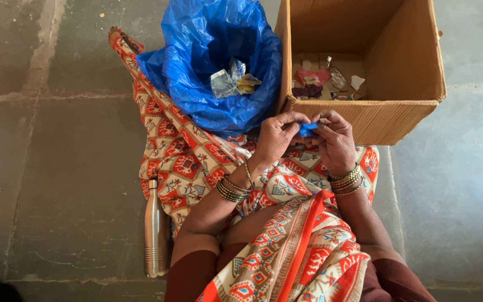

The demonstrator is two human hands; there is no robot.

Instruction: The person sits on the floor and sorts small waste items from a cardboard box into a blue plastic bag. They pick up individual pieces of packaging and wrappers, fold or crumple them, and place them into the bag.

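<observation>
Both my hands meet over my lap, just in front of the cardboard box (403,106). My left hand (275,137) and my right hand (335,140) pinch a small blue piece (307,129) between their fingertips. Most of the piece is hidden by my fingers. Bangles circle both wrists. The box holds several scraps of foil and coloured wrapper (315,78) on its bottom. To the left of the box, an open blue plastic bag (197,50) holds crumpled silver and yellow wrappers (231,83).
A steel bottle (155,229) lies on the stone floor beside my left knee. Orange patterned cloth (185,156) covers my lap and spreads under the bag. Grey stone floor (57,168) surrounds everything.
</observation>
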